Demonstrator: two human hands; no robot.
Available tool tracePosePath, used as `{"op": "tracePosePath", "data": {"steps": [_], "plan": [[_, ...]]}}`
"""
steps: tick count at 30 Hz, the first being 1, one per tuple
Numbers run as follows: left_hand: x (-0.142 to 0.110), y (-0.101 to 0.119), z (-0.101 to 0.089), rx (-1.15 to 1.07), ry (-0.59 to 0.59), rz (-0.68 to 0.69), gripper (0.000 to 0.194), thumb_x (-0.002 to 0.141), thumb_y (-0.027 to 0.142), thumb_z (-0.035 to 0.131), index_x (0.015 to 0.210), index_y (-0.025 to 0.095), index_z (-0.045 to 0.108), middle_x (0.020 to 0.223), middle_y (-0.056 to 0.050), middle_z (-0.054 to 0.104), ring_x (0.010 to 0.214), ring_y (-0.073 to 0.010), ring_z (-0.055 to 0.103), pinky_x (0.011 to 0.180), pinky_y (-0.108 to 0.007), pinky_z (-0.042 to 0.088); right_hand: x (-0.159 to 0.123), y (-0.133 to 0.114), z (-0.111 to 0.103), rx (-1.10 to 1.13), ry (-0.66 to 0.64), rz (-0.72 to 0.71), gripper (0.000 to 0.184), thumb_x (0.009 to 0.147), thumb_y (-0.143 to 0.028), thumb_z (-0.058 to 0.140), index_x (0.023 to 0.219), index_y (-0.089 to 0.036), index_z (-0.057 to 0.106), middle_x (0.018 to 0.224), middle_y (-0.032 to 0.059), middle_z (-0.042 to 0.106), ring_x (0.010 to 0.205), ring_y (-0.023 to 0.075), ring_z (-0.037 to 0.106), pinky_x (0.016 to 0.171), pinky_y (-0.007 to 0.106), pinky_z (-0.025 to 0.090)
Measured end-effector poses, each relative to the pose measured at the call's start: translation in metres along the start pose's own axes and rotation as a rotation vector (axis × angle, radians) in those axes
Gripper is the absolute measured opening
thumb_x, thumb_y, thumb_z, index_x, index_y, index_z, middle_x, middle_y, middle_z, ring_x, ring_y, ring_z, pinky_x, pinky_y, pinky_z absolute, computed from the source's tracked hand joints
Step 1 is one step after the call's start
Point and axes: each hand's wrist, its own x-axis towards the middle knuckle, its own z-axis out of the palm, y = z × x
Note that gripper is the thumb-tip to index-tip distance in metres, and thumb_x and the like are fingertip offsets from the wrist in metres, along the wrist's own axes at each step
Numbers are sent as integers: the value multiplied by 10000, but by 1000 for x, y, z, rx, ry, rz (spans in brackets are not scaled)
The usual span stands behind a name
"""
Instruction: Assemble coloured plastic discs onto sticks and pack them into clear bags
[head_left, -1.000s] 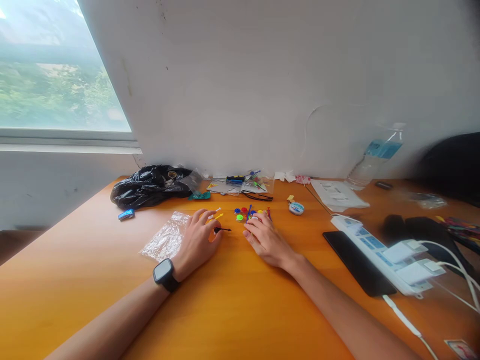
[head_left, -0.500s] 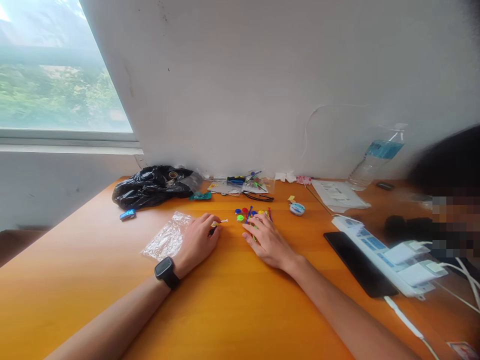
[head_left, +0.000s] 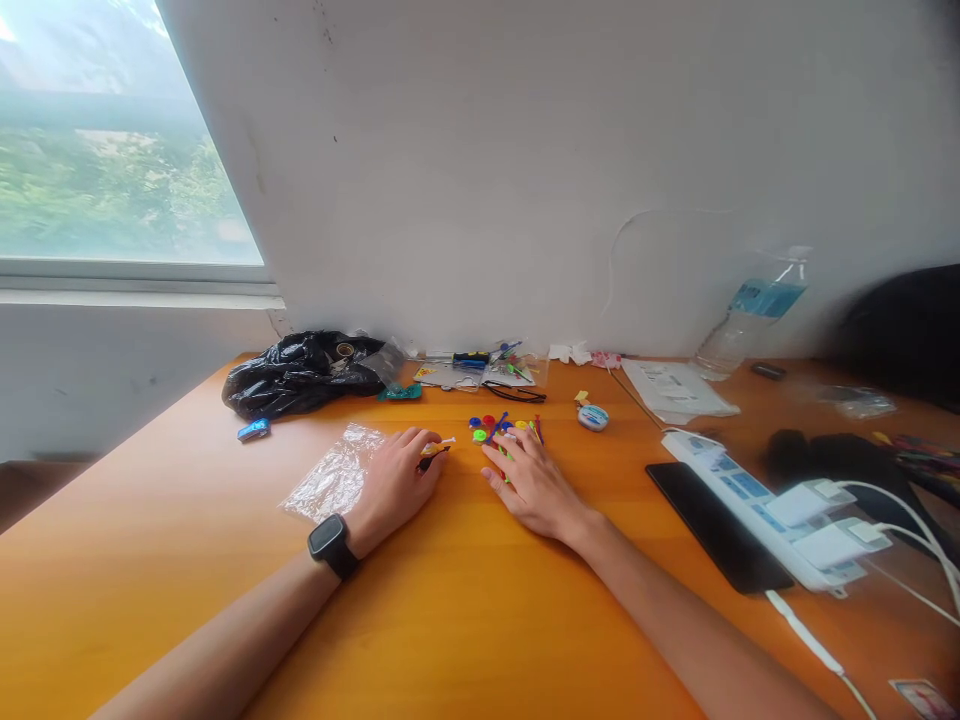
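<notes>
My left hand (head_left: 401, 475), a black watch on its wrist, rests low over the table with its fingers curled round small plastic pieces. A black stick-like piece (head_left: 435, 459) shows between thumb and forefinger, with a white and yellow one by the fingertips. My right hand (head_left: 531, 478) has its fingers apart over a small pile of coloured plastic pieces, partly covering them. In the pile are a green disc (head_left: 480, 436), a red disc (head_left: 489, 421), blue discs and a blue stick (head_left: 497, 427). A clear plastic bag (head_left: 334, 472) lies flat beside my left hand.
Along the wall lie a black plastic bag (head_left: 300, 375), packets of parts (head_left: 450, 374) and a white parcel bag (head_left: 679, 390). A round container (head_left: 593, 418) stands beyond my right hand. On the right are a phone (head_left: 712, 525), a power strip (head_left: 757, 505) and a water bottle (head_left: 754, 320).
The black piece now sticks out further between my left thumb and forefinger. My right hand has barely moved. The person at the right edge has shifted, uncovering more of the table there.
</notes>
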Motion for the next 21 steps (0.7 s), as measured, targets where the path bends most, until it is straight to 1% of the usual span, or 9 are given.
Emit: {"op": "tracePosePath", "data": {"steps": [4,7,10,14,17,21], "plan": [[-1,0,2,40,9,8,86,1027,319,610,1065,252,650,1039,-66,727,956,-286,668,803,-394,491,0,-2,-1,26,22,-4,500,1117,-481,388,1449,-202,637,1410,146,655,1405,332,444,1256,565,338],[-2,-1,3,60,19,11,86,1017,308,622,1074,252,653,1063,-69,725,970,-295,644,836,-412,491,-1,-1,0,24,25,-6,497,1117,-484,388,1439,-202,639,1424,144,649,1404,331,449,1256,566,336],[-3,0,5,50,36,28,99,1005,274,625,1096,252,657,1084,-73,723,1018,-306,619,885,-432,500,-1,0,1,12,17,-4,512,1120,-487,375,1448,-200,643,1516,143,599,1470,337,403,1267,576,319],[-5,3,6,9,36,75,177,979,222,634,1152,255,652,1124,-81,719,1055,-306,603,942,-450,509,0,2,2,10,-9,20,533,1123,-502,361,1431,-187,662,1618,123,528,1548,349,324,1290,591,282],[-6,5,7,0,19,82,215,967,213,644,1177,256,649,1134,-84,720,1067,-312,600,950,-463,511,1,2,1,18,-31,21,553,1124,-511,356,1446,-167,646,1648,113,500,1584,351,279,1307,594,247],[-6,5,8,-15,32,86,205,967,206,635,1164,259,654,1125,-84,725,1058,-310,602,943,-466,516,3,1,-2,39,-50,-19,570,1129,-514,333,1503,-180,603,1653,103,496,1593,346,273,1315,607,215]]}}
